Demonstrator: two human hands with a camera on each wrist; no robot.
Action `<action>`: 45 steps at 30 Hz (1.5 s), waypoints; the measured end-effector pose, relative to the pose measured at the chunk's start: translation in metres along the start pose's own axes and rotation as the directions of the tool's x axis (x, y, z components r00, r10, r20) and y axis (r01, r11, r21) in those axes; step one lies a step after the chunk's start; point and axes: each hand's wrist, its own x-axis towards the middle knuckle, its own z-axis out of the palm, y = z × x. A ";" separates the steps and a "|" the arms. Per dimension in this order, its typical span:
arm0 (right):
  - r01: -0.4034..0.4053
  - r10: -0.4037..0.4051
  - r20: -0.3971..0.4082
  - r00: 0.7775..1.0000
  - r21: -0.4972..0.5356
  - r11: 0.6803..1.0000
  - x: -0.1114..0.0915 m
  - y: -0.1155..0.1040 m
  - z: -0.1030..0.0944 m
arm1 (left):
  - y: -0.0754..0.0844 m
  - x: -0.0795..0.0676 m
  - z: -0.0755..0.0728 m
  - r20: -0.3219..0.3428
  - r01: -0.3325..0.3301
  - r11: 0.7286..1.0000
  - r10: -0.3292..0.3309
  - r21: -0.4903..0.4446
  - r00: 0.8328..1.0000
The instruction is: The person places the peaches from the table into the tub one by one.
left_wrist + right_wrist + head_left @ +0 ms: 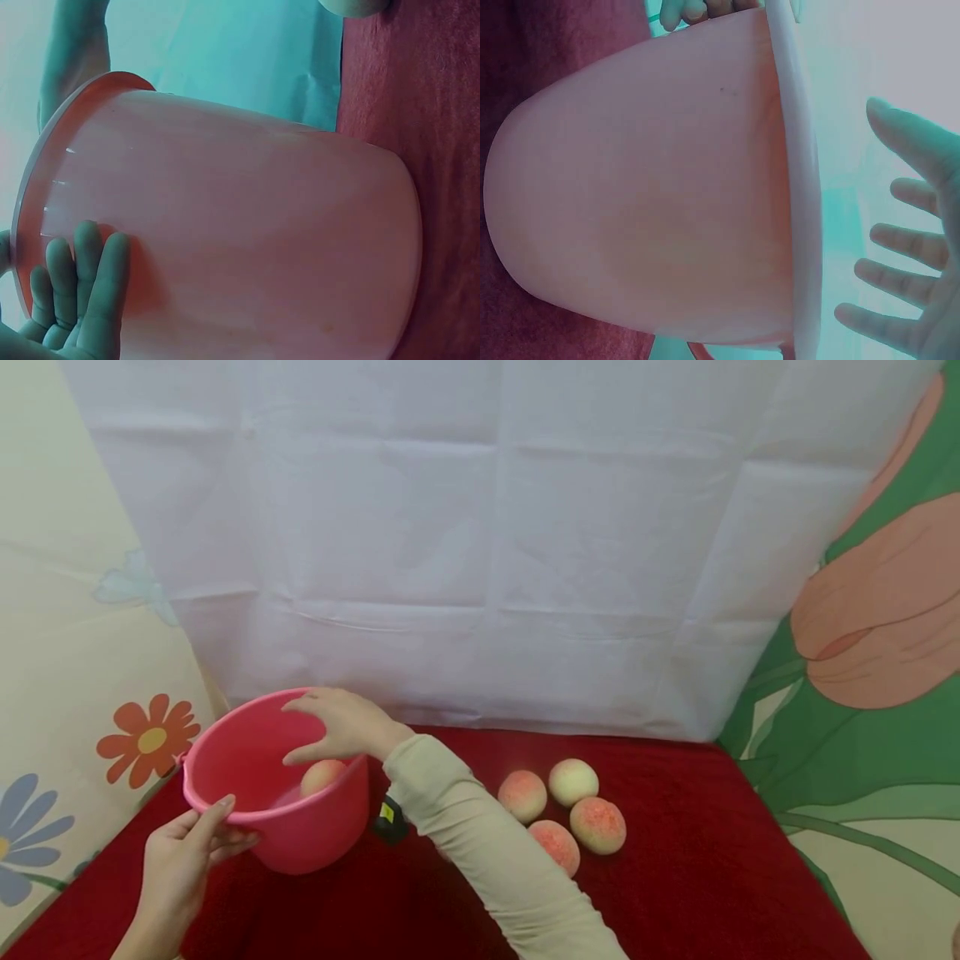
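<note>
A pink bucket (pixel 315 831) stands on the red cloth at the left. My left hand (pixel 180 864) grips its near rim, thumb on top and fingers against the outer wall; the left wrist view shows those fingers (pixel 105 289) on the wall. Over the bucket's right side is my right hand (pixel 348 727), thumb and fingers spread with nothing between them. In the right wrist view this hand (pixel 922 247) is just above the rim. Below it inside the bucket lies a peach (pixel 321 777), partly hidden by the near rim.
Several peaches (pixel 597 825) sit clustered on the red cloth (pixel 697 860), right of my right forearm, which overlaps one of them. A small black object with a yellow-green label (pixel 390 820) is beside the bucket. A white sheet (pixel 480 543) hangs behind.
</note>
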 end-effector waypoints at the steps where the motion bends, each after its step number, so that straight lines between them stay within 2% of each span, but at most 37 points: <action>1: -0.001 0.001 -0.003 1.000 0.003 1.000 -0.001 0.001 0.000 | 0.000 0.000 0.000 -0.003 0.003 1.000 -0.003 0.002 1.000; 6: 0.013 -0.013 -0.023 1.000 0.006 1.000 -0.005 0.008 0.000 | -0.001 0.002 0.000 -0.017 0.017 1.000 -0.017 0.002 1.000; 13: 0.047 -0.048 -0.045 0.998 -0.019 0.999 -0.015 0.014 -0.002 | -0.002 0.002 -0.001 0.003 -0.013 0.999 0.013 -0.037 1.000; 20: 0.084 -0.088 -0.067 0.994 -0.067 0.994 -0.023 0.015 -0.003 | -0.001 0.003 -0.001 0.003 -0.013 0.999 0.013 -0.033 1.000; 29: 0.080 -0.086 -0.051 0.995 -0.115 0.990 -0.037 0.014 -0.008 | 0.000 0.003 -0.001 -0.003 0.007 1.000 -0.007 -0.018 1.000; 45: 0.108 -0.125 -0.101 0.987 -0.153 0.982 -0.067 0.038 -0.012 | -0.001 0.005 -0.003 -0.027 0.024 1.000 -0.025 -0.016 0.999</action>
